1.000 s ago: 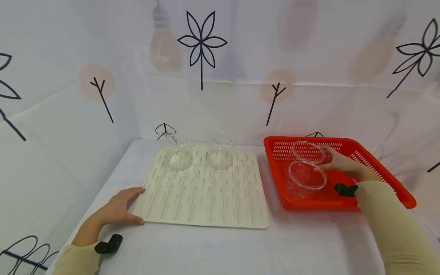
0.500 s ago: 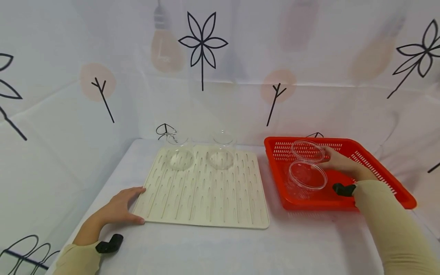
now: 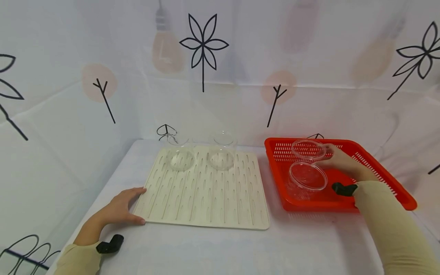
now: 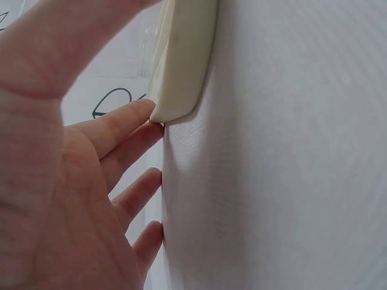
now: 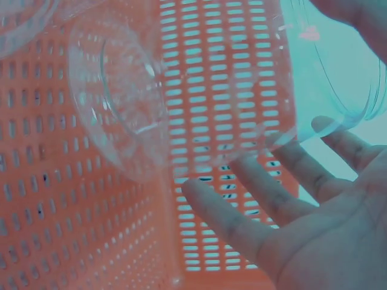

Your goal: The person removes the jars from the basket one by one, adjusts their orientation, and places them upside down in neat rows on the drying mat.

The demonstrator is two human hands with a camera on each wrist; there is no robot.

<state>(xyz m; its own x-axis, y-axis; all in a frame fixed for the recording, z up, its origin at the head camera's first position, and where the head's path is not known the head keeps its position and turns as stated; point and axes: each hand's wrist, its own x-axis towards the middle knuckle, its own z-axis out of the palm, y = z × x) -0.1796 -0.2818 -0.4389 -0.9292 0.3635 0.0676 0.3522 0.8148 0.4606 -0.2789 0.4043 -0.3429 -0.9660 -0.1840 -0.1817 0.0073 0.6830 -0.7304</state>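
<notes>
My right hand is inside a red slotted basket and holds a clear bowl by its right rim, just above the basket floor. In the right wrist view my thumb is over the bowl and my fingers spread beneath it. A second clear bowl sits in the basket in front of it, also seen from the wrist. My left hand rests at the near left corner of a cream ridged mat, with straight fingers touching the mat's corner.
Two clear bowls stand at the far edge of the mat. A white cloth printed with flowers and trees covers the table and hangs as walls behind and to both sides.
My right hand has raised the held bowl a little in the basket. My left hand and the mat have not moved.
</notes>
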